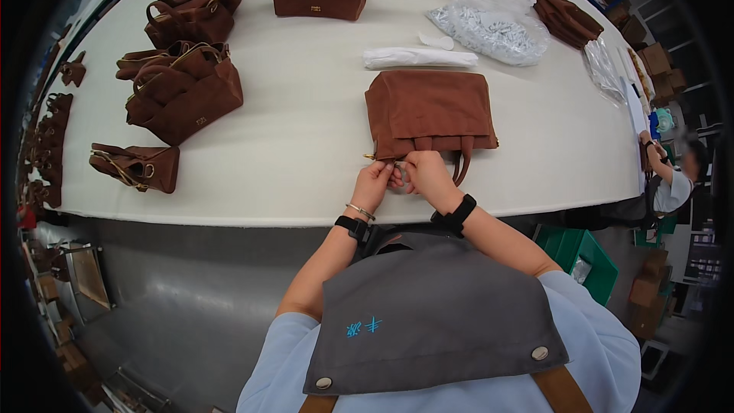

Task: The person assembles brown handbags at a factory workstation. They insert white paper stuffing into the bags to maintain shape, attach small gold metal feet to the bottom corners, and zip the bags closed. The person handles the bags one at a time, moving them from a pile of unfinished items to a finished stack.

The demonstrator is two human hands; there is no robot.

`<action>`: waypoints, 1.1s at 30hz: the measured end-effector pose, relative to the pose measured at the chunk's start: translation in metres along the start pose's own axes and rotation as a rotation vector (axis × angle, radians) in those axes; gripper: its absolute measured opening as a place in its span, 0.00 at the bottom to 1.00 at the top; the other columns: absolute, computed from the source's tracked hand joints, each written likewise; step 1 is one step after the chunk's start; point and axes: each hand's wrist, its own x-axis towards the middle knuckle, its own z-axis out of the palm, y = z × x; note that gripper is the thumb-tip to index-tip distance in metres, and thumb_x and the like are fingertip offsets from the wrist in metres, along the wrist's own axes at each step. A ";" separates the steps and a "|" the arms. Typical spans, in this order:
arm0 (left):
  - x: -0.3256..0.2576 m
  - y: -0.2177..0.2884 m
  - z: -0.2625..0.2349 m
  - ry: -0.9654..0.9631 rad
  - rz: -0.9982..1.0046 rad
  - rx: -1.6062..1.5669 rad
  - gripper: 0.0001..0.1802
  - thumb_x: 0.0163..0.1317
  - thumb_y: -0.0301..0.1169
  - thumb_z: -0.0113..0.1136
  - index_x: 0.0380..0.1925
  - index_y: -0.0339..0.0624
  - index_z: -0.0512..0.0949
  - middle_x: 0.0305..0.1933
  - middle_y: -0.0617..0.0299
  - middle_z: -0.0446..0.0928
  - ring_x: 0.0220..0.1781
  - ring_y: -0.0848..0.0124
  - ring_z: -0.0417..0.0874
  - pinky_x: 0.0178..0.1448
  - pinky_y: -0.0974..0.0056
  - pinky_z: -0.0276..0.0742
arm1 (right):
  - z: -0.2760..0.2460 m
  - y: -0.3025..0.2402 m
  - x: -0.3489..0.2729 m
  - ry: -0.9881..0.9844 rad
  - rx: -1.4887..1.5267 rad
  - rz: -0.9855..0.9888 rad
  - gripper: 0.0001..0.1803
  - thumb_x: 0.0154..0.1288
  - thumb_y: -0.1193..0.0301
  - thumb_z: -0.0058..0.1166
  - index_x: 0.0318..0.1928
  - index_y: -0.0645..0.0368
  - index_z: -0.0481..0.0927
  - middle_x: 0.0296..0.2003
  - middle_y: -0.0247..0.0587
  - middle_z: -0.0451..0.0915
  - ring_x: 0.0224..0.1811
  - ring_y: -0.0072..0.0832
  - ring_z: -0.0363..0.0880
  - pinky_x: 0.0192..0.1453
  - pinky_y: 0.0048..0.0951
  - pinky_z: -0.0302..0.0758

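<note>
White cloth covers the big table [306, 145], which fills the upper half of the view. Brown suede-like handbags [183, 92] stand along its edge from nine to twelve o'clock, and more lie at one o'clock beside clear plastic bags [489, 27] of small pale pieces. A rolled white sheet [419, 57] lies just above the middle.

The brown handbag [430, 111] in work lies flat at the centre, near the table edge at six o'clock, with its handles [462, 160] toward the person. A small gold metal fitting [370, 157] shows at its lower left corner.

The step in hand seems to be fine work on the bag's top edge, perhaps fastening or adjusting a fitting at the handle base; the exact part is hidden under the fingers. The next move would call for a firm, steady pinch and small, exact finger motion.

Both forearms come up from the lower edge and meet. The left hand [372, 183] and right hand [428, 176] touch each other, fingers narrowly closed, pinching at the bag's edge. Each wrist has a black band.
</note>
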 end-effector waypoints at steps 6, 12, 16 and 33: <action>-0.001 0.008 0.008 0.063 0.055 0.069 0.11 0.75 0.29 0.51 0.40 0.31 0.80 0.34 0.61 0.83 0.34 0.74 0.84 0.42 0.69 0.80 | 0.006 0.003 0.003 0.027 -0.086 -0.086 0.12 0.68 0.77 0.50 0.27 0.71 0.76 0.22 0.52 0.79 0.24 0.38 0.83 0.28 0.35 0.79; -0.004 0.023 0.025 0.254 0.039 0.184 0.10 0.69 0.29 0.61 0.35 0.31 0.81 0.29 0.61 0.83 0.29 0.74 0.84 0.35 0.70 0.78 | 0.005 0.003 -0.015 0.036 -0.437 -0.179 0.11 0.65 0.76 0.54 0.40 0.75 0.74 0.27 0.64 0.80 0.33 0.54 0.83 0.37 0.44 0.80; 0.001 0.019 0.037 0.454 0.030 0.136 0.09 0.68 0.29 0.61 0.34 0.32 0.81 0.27 0.61 0.83 0.25 0.74 0.84 0.30 0.70 0.76 | -0.004 -0.003 -0.033 -0.064 -0.484 -0.204 0.18 0.64 0.75 0.55 0.48 0.79 0.70 0.28 0.67 0.80 0.34 0.56 0.83 0.39 0.45 0.80; -0.001 0.021 0.021 0.199 0.085 -0.220 0.29 0.74 0.24 0.48 0.72 0.32 0.56 0.73 0.47 0.63 0.74 0.59 0.66 0.77 0.55 0.65 | -0.108 0.030 -0.057 -0.137 -0.162 -0.216 0.13 0.68 0.72 0.55 0.49 0.66 0.82 0.38 0.51 0.85 0.36 0.42 0.85 0.44 0.36 0.80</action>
